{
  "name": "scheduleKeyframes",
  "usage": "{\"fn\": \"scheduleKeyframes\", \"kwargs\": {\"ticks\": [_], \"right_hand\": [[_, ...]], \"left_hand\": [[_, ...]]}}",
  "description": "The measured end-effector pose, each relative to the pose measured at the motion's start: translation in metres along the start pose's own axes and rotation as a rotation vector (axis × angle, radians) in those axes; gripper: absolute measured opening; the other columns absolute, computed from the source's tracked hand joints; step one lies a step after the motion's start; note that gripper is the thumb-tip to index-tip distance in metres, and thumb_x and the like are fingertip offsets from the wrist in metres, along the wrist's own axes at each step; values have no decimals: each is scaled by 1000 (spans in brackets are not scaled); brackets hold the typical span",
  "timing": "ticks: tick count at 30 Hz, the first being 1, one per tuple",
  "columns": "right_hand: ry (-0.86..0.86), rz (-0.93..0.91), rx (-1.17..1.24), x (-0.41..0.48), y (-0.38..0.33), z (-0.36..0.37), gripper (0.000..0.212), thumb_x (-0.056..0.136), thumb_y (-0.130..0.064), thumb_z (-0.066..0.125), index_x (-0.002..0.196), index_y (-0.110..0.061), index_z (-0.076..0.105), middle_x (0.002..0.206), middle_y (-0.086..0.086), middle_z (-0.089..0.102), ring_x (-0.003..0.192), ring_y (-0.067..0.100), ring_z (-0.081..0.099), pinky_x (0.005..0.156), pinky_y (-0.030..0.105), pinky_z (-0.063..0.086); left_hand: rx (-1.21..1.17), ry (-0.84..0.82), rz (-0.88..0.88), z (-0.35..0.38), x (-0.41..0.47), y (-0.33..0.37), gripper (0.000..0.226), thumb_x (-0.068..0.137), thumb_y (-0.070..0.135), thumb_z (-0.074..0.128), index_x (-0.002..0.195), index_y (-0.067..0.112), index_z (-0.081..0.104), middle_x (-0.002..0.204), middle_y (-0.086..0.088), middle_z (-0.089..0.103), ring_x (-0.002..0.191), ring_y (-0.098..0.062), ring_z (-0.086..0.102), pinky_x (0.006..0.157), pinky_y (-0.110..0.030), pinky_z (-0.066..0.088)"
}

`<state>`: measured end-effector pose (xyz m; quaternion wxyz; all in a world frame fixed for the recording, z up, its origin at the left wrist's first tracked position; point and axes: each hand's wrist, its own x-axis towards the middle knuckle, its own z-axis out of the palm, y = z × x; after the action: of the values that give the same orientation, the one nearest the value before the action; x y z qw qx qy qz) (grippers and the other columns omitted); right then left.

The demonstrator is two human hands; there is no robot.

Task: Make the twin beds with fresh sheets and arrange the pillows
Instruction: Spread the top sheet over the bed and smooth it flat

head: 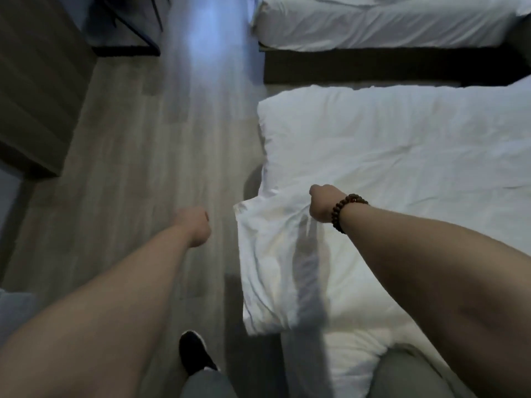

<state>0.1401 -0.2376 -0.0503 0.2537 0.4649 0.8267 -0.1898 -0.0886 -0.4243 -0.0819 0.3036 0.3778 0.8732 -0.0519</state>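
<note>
A white duvet covers the near twin bed on the right. Its near corner is lifted and hangs off the bed's edge over the floor. My right hand, with a bead bracelet at the wrist, grips the white fabric at that raised corner. My left hand hovers over the floor to the left of the corner, fingers curled, holding nothing and apart from the fabric. The second twin bed, also in white, lies at the top right.
A dark bed base shows in the gap between the two beds. Grey wood-look floor runs along the left. A dark wooden cabinet and a black-framed piece of furniture stand at the upper left. My dark shoe is below.
</note>
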Motion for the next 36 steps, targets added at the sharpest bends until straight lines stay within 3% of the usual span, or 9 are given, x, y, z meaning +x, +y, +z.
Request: {"fn": "scheduleKeyframes", "kwargs": {"ticks": [6, 13, 21, 25, 28, 31, 36], "right_hand": [[-105, 204, 158, -86, -48, 10, 45, 94, -11, 39, 139, -10, 46, 136, 14, 50, 117, 32, 55, 98, 44, 50], [-7, 395, 378, -149, -56, -24, 43, 95, -13, 40, 137, -12, 48, 134, 11, 51, 112, 30, 58, 94, 41, 51], [125, 582, 758, -168, -32, -2, 41, 96, -12, 40, 135, -12, 50, 133, 9, 54, 114, 27, 59, 96, 39, 52], [69, 696, 954, -175, -26, 34, 40, 96, -7, 42, 134, -3, 55, 135, 14, 58, 122, 30, 57, 102, 37, 49], [74, 779, 1084, -173, -16, 54, 25, 96, -7, 44, 107, 0, 65, 115, 16, 65, 107, 30, 63, 88, 31, 51], [58, 857, 1146, -160, -17, 61, 25, 94, -5, 44, 70, -7, 50, 82, 9, 58, 83, 28, 57, 71, 27, 44], [29, 1046, 1344, -118, -34, 59, 29, 94, 0, 41, 65, -5, 45, 65, 9, 45, 56, 22, 42, 52, 27, 35]], "left_hand": [[138, -159, 302, -37, 4, -8, 39, 97, 11, 46, 132, 8, 62, 140, -14, 58, 131, -30, 54, 109, -35, 42], [227, -192, 537, -89, -7, 45, 38, 98, 10, 46, 134, 5, 58, 141, -13, 56, 130, -29, 53, 105, -33, 42], [406, -212, 605, -84, 11, 99, 32, 96, 6, 44, 119, 1, 65, 131, -14, 62, 118, -29, 60, 95, -32, 47], [481, -256, 562, -68, 14, 108, 32, 92, 2, 46, 119, -2, 64, 127, -18, 63, 117, -32, 61, 94, -36, 49], [533, -276, 586, -67, 31, 132, 35, 95, 8, 46, 127, 1, 58, 133, -15, 60, 124, -29, 57, 102, -32, 46], [516, -257, 640, -81, 35, 166, 42, 95, 6, 48, 136, 2, 53, 138, -16, 56, 126, -32, 56, 105, -37, 47], [609, -240, 818, -84, 92, 217, 42, 97, 12, 50, 138, 7, 53, 144, -12, 53, 133, -29, 49, 109, -32, 39]]}}
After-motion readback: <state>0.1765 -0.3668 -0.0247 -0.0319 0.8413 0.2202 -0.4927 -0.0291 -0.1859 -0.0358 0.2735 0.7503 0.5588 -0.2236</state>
